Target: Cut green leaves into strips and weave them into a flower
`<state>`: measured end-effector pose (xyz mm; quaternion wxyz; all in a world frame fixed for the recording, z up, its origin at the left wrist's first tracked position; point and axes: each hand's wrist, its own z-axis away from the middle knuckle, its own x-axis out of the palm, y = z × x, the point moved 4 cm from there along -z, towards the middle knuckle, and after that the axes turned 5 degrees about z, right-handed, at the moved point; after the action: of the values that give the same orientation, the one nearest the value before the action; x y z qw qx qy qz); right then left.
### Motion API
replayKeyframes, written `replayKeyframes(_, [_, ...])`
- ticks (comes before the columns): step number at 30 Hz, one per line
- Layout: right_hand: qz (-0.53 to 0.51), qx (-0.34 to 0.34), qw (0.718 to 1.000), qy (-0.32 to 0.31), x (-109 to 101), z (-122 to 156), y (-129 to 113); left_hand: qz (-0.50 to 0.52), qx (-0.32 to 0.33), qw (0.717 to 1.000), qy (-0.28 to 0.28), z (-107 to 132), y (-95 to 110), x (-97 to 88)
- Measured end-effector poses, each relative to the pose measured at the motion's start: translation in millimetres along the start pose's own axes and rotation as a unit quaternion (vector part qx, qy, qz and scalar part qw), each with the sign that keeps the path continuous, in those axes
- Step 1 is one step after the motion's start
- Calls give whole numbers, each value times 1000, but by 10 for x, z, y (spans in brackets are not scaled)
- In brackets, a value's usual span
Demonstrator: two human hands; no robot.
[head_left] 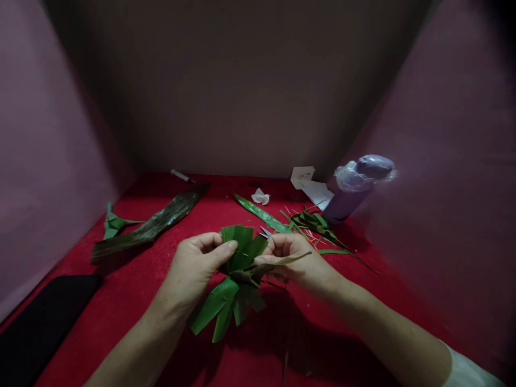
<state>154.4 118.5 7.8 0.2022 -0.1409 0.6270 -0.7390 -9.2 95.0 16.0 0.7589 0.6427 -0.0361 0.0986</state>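
Observation:
Between my hands is a bundle of folded green leaf strips (pixel 237 258), its flat ends fanning out above and below a gathered middle. My left hand (pixel 203 258) pinches its upper left edge between thumb and fingers. On the right side, my right hand (pixel 292 260) grips the same leaf bundle near a narrow brownish strip that sticks out over the wrist. A small pale pin or stick shows in the upper leaf. Just behind my right fingers, the blades of a pair of scissors (pixel 265 232) show; their handles are mostly hidden.
Cut leaf strips (pixel 312 220) and thin sticks lie to the right by a purple container (pixel 349 201) with plastic on top. Long leaves (pixel 157 223) (pixel 258 212), a folded leaf piece (pixel 115 221), a syringe (pixel 182 176), crumpled tissue (pixel 260 196), white cards (pixel 316 191) and a black object (pixel 48 322) lie around.

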Motion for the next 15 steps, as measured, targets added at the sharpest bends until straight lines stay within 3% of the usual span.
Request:
replayKeyframes(7, [-88,-1,996,3,91,5,-6,-1,-24,999,-43,18,-66,36])
replayKeyframes(15, [-85,-44,994,44,88,24,21,81,-63,990,-94,54,-43,117])
